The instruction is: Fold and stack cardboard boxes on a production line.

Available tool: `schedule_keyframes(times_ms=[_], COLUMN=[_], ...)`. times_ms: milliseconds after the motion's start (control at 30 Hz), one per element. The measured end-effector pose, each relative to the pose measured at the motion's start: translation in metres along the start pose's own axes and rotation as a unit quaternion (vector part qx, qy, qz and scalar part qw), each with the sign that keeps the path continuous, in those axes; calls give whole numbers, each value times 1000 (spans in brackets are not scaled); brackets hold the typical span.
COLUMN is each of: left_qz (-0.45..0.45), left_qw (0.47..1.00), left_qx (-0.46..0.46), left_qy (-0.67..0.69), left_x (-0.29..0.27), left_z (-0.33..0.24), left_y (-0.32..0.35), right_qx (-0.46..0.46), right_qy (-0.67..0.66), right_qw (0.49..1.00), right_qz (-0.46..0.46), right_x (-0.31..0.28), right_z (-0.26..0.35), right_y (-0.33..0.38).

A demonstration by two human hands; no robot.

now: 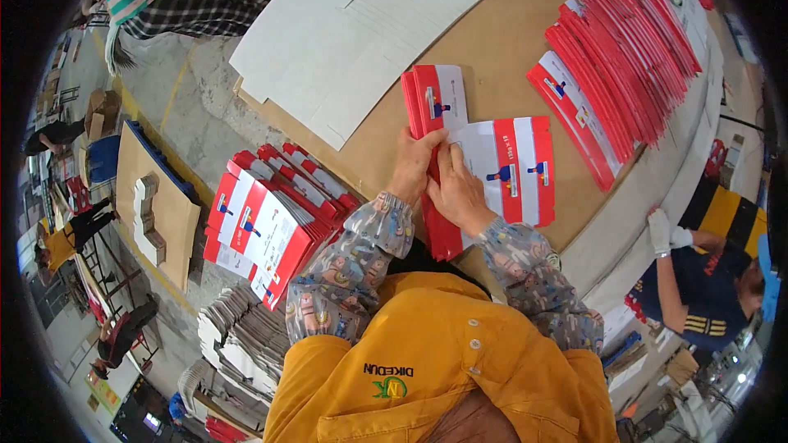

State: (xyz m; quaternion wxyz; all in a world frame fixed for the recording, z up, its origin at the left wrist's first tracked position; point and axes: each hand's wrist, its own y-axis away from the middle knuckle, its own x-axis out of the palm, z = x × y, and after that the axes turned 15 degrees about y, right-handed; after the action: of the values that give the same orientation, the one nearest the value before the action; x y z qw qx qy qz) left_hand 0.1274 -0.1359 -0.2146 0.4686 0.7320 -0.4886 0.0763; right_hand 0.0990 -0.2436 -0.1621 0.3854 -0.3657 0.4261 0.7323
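Observation:
In front of me on the brown board lies a red-and-white printed carton (525,172), flat, with small blue figures on its panels. Its left part is a narrow red-edged section (424,98), folded or stacked in layers. My left hand (414,166) is closed around the left edge of this section, thumb on top. Close beside it, my right hand (460,189) has its bent fingers pressed together on the carton near the fold. The thumbs of both hands nearly meet. What lies under my right fingers is hidden.
A long row of flat red cartons (616,66) leans at the right. More printed cartons (258,226) are piled at the left, above grey cardboard pieces (242,332). A large white sheet (336,33) covers the far left of the table. A white-gloved co-worker (698,279) is at the right.

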Motion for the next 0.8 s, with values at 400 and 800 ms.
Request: schedule_keyframes(times_ms=[400,800], left_qz=[320,313], left_qw=[931,757], left_qx=[51,394], left_qy=[-170,-418], left_x=[45,31], left_z=[-91,-78], left_y=[62,69], right_qx=[-128,-135], right_qy=[158,182], right_qw=[933,935], right_qz=[-296,-273], right_x=[-136,-95], right_z=[-39,-41], right_y=[11,25])
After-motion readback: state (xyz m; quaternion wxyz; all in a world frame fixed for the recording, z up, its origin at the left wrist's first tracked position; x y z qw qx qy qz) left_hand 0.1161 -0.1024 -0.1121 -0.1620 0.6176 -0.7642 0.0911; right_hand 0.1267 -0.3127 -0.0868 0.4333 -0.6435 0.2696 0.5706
